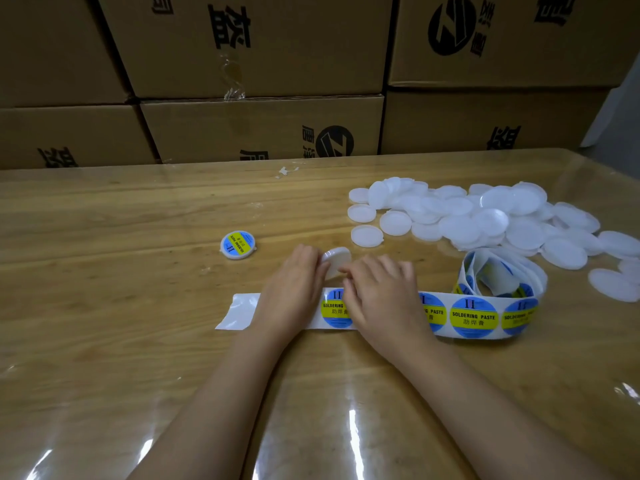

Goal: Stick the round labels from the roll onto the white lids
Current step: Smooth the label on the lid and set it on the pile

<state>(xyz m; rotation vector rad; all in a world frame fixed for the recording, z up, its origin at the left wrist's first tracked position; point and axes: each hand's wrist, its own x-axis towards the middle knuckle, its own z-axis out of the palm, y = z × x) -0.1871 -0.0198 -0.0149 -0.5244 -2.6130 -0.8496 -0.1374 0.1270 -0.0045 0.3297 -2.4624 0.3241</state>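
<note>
A label strip (472, 317) lies flat across the wooden table (104, 306), printed with round blue and yellow "SOLDERING PASTE" labels. Both hands work at its middle. The left hand (294, 282) reaches over the strip with its wrist crossing it. Its fingers curl round the left edge of a white lid (337, 259), which it holds tilted on edge just beyond the strip. The right hand (381, 299) also lies across the strip and hides one or two labels. Its fingertips meet the lower right edge of that lid, but seen from the back, I cannot tell whether they pinch the lid, hold a label, or only touch. One label shows in the gap between the two hands, partly covered. The strip's left end (239, 311) is bare glossy backing. At its right end the strip curls up into a loose roll (512, 263) standing on the table. Beyond the roll and the right half of the strip spreads a heap of plain white lids (485, 216), some overlapping and some lying singly at its edge. Beyond the bare end, a little to the left and well apart from the heap, a labelled lid (238, 244) lies flat with its sticker up. Far behind the strip, stacked cardboard cartons (259, 129) with black print stand along the table's back edge, with a small white scrap (285, 171) lying just before them.
</note>
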